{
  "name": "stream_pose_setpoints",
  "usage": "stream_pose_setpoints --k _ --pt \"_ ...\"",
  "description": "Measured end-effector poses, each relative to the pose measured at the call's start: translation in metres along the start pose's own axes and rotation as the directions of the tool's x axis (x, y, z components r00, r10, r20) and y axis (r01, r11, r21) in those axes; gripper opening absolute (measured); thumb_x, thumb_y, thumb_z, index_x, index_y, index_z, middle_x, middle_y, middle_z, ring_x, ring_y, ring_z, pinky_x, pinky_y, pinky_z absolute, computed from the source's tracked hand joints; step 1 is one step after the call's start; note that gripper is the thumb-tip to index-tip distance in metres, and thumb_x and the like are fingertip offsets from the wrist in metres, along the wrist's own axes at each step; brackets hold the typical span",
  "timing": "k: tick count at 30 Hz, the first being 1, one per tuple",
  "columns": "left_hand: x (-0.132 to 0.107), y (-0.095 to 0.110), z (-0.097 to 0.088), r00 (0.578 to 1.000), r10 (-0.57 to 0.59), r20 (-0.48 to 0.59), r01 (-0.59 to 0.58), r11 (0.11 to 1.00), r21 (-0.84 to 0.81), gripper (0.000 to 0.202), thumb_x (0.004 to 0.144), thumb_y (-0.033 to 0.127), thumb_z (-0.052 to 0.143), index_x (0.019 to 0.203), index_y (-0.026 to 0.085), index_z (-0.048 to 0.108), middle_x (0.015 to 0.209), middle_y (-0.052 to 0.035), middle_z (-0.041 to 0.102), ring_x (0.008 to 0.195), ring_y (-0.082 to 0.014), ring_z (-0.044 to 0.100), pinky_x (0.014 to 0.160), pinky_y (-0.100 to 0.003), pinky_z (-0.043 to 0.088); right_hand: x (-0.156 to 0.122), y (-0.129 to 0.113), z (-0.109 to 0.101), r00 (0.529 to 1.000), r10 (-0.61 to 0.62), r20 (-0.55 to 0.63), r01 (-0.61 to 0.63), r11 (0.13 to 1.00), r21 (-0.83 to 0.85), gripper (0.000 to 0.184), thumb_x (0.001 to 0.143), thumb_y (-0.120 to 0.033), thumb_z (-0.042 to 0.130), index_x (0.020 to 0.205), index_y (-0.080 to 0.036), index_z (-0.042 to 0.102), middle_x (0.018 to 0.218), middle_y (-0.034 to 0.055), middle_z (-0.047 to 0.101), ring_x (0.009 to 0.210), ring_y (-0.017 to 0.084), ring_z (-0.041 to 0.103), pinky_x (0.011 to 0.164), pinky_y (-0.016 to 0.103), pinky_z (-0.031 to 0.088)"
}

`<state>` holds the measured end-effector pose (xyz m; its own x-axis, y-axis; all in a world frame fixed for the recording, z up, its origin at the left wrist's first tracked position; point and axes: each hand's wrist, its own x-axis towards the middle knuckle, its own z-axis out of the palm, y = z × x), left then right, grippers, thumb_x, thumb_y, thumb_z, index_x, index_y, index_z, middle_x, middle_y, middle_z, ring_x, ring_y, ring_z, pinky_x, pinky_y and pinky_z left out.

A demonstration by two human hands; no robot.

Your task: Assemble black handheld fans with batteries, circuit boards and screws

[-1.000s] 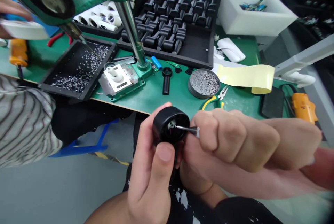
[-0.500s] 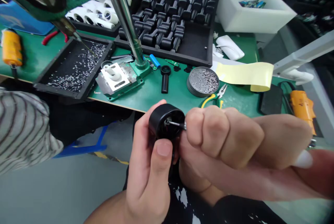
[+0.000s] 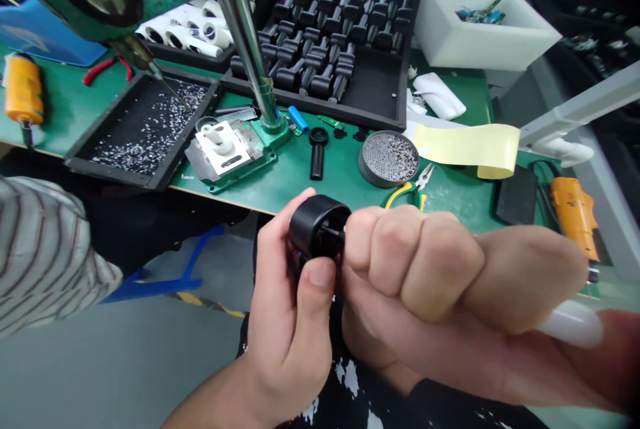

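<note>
My left hand (image 3: 293, 309) is wrapped round a black handheld fan housing (image 3: 310, 223), thumb at the lower rim of its round head. The open side of that head faces right. My right hand (image 3: 425, 269) is a closed fist around a screwdriver whose white handle end (image 3: 575, 323) sticks out by the thumb. At the other end of the fist, a dark shaft enters the opening of the fan head; its tip cannot be made out. Both hands are close together in front of the bench edge, above my lap.
A similar small black fan (image 3: 317, 152) lies on the green bench, near a round tin of screws (image 3: 387, 159) and pliers (image 3: 425, 177). Behind is a tray (image 3: 380, 92) of black fan bodies. Left stand a green press (image 3: 255, 75) and a screw tray (image 3: 120, 129); a person's striped sleeve (image 3: 50, 249) is beside me.
The fan head has turned slightly and the fist is closer to it. Less bright metal shaft shows, and more of the white handle end is visible behind the fist.
</note>
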<state>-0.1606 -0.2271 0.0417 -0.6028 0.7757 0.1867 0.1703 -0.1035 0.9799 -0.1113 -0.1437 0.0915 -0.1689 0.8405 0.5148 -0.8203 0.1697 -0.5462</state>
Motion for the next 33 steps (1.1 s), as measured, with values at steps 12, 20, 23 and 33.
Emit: stream_pose_setpoints --k 12,20,23,33 --pt "0.014 -0.014 0.003 0.997 0.079 0.013 -0.08 0.986 0.147 0.038 0.111 0.036 0.052 0.147 0.024 0.06 0.126 -0.0067 0.074 0.111 -0.0234 0.071 0.098 -0.035 0.059 0.004 -0.015 -0.021 0.953 0.297 0.059 -0.282 0.94 -0.191 0.06 0.111 -0.058 0.037 0.065 -0.02 0.028 0.054 -0.0035 0.031 0.053 0.013 0.032 0.063 0.035 0.041" --pt "0.022 -0.022 0.012 0.993 0.12 0.007 -0.119 0.978 0.171 0.035 0.11 0.032 0.053 0.142 0.022 0.062 0.124 -0.0083 0.073 0.11 -0.0239 0.072 0.1 -0.036 0.058 0.009 -0.003 -0.024 0.967 0.252 0.027 -0.239 0.942 -0.237 0.064 0.111 -0.061 0.032 0.063 -0.02 0.028 0.053 -0.0039 0.022 0.051 0.013 0.027 0.061 0.035 0.036" --pt "0.024 -0.024 0.013 0.994 0.107 0.01 -0.107 0.981 0.159 0.033 0.11 0.033 0.054 0.14 0.023 0.063 0.121 -0.0072 0.074 0.108 -0.0238 0.072 0.099 -0.036 0.058 0.007 0.004 -0.029 0.981 0.19 0.035 -0.18 0.966 -0.185 0.063 0.109 -0.065 0.037 0.064 -0.021 0.03 0.054 -0.0043 0.024 0.051 0.012 0.03 0.06 0.034 0.036" --pt "0.026 -0.032 0.016 0.997 0.08 0.009 -0.081 0.987 0.136 0.032 0.108 0.033 0.056 0.136 0.023 0.066 0.115 -0.0072 0.072 0.102 -0.0239 0.069 0.097 -0.037 0.057 0.003 0.014 -0.035 0.986 0.163 0.018 -0.157 0.971 -0.18 0.06 0.106 -0.064 0.039 0.065 -0.022 0.031 0.055 -0.0041 0.025 0.051 0.013 0.03 0.059 0.035 0.035"
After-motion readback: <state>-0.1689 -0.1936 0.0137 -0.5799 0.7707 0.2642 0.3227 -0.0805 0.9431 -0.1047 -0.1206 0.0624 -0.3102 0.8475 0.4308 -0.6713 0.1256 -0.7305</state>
